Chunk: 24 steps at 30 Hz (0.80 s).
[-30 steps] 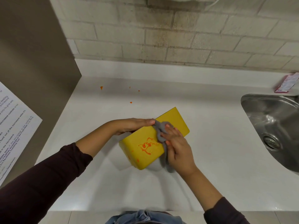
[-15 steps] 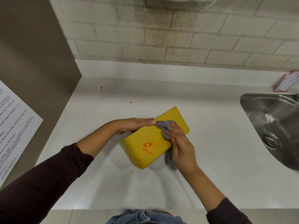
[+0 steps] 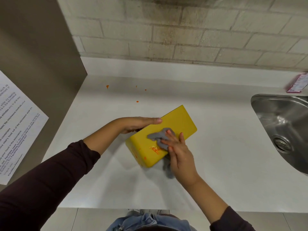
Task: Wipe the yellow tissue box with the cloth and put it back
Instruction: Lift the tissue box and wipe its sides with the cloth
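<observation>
The yellow tissue box [image 3: 176, 124] lies tilted on the white counter [image 3: 216, 147], its broad face up. An orange smear [image 3: 155, 149] marks that face near the box's near end, with small orange spots on the end wall. My left hand [image 3: 138, 124] grips the box's far-left edge and steadies it. My right hand [image 3: 179, 152] presses a grey cloth [image 3: 158, 136] flat on the top face, just above the smear. Part of the cloth hangs down beside the box, under my right hand.
Small orange splashes [image 3: 107, 86] dot the counter behind the box. A steel sink [image 3: 283, 124] is set in at the right, with a pink packet [image 3: 296, 85] behind it. A brown panel [image 3: 41, 64] with a printed sheet [image 3: 15, 124] stands at the left. A tiled wall rises behind.
My right hand has slid the cloth from the box's far edge down toward the near end, over the smear; less of the smear shows. The left hand keeps its hold.
</observation>
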{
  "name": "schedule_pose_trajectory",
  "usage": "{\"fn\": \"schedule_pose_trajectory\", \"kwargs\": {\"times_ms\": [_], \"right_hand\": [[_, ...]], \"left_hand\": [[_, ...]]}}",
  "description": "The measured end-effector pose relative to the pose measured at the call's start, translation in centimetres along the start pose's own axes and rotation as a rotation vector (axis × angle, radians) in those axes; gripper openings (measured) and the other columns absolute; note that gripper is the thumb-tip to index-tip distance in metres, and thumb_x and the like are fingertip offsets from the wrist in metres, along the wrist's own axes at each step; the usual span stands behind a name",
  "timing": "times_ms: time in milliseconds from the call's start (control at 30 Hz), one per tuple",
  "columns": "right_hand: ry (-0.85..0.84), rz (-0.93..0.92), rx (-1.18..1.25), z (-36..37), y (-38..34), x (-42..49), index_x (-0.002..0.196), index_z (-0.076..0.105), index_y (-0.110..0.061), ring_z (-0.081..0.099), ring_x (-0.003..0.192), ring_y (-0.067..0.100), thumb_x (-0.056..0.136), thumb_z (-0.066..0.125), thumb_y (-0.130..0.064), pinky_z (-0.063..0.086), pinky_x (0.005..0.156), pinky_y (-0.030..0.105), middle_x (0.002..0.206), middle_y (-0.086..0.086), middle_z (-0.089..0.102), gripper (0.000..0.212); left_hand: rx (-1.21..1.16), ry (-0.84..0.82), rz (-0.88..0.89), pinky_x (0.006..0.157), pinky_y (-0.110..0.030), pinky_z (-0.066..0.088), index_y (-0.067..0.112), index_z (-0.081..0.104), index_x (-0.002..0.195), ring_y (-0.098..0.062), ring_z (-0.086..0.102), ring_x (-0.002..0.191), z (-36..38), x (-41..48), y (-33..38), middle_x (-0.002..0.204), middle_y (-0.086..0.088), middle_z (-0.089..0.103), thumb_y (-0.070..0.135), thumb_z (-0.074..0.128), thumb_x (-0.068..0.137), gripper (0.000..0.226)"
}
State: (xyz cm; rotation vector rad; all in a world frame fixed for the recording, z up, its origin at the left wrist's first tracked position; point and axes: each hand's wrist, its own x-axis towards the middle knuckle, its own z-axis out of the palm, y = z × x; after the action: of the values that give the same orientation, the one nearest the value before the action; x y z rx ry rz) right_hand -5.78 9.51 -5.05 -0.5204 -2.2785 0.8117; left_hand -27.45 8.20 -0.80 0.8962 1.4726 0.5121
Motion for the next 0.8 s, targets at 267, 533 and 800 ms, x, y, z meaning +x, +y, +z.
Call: {"fn": "schedule_pose_trajectory", "kwargs": {"times_ms": [267,533,800], "right_hand": [[-0.106,-0.092,-0.071,3.2,-3.1,1.3,0.130,0.047,-0.005,0.026,0.137,0.018,0.099,0.031,-0.018,0.001,0.117,0.028,0.134,0.016,0.054,0.037],[-0.098,-0.054,-0.082,0.4,0.1,1.1,0.134,0.043,-0.006,0.024,0.136,0.008,0.095,0.034,-0.011,0.000,0.117,0.027,0.139,0.002,0.039,0.041],[-0.203,-0.169,-0.169,3.2,-3.0,1.7,0.130,0.051,-0.012,0.026,0.140,0.021,0.092,0.038,-0.011,0.008,0.117,0.035,0.145,0.008,0.043,0.040]], "left_hand": [[0.036,0.166,0.010,0.099,-0.023,0.030,0.027,0.052,0.126,-0.007,0.046,0.119,0.1,-0.2,-0.1,0.131,0.013,0.051,0.078,0.057,0.059,0.084],[0.070,0.044,-0.050,0.111,-0.044,0.036,0.033,0.049,0.133,-0.022,0.054,0.123,0.0,0.0,0.1,0.135,0.002,0.057,0.064,0.045,0.083,0.059],[0.123,0.062,-0.091,0.096,-0.024,0.032,0.034,0.046,0.128,-0.013,0.043,0.126,-0.3,-0.2,0.2,0.147,0.000,0.041,0.077,0.046,0.065,0.076]]}}
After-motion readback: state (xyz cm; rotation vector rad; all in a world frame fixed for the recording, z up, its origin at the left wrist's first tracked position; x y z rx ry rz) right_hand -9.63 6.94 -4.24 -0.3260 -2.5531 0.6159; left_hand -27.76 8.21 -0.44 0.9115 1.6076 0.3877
